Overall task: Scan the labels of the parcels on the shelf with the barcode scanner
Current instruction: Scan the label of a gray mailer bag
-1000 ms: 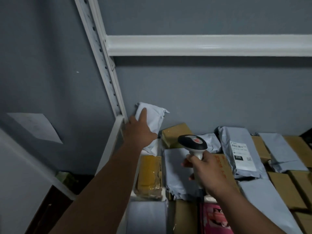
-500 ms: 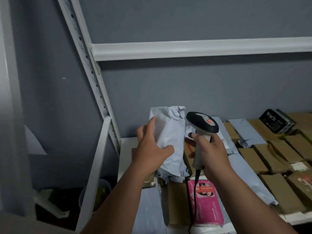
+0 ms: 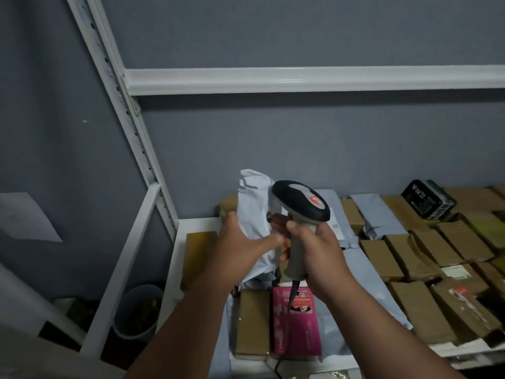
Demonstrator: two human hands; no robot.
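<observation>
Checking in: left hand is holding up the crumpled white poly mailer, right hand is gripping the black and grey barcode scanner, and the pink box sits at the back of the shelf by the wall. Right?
Not quite. The head view shows the pink box at the shelf's front edge, below the hands. The rest holds: left hand holds the crumpled white poly mailer, right hand grips the black and grey barcode scanner.

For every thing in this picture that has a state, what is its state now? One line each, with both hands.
left hand: holds the white parcel
white parcel: lifted, upright, crumpled
right hand: wrapped around the scanner handle
barcode scanner: held up, head towards the white parcel; red glow under the head
pink box: lying flat on the shelf
black box: resting on the brown parcels
</observation>
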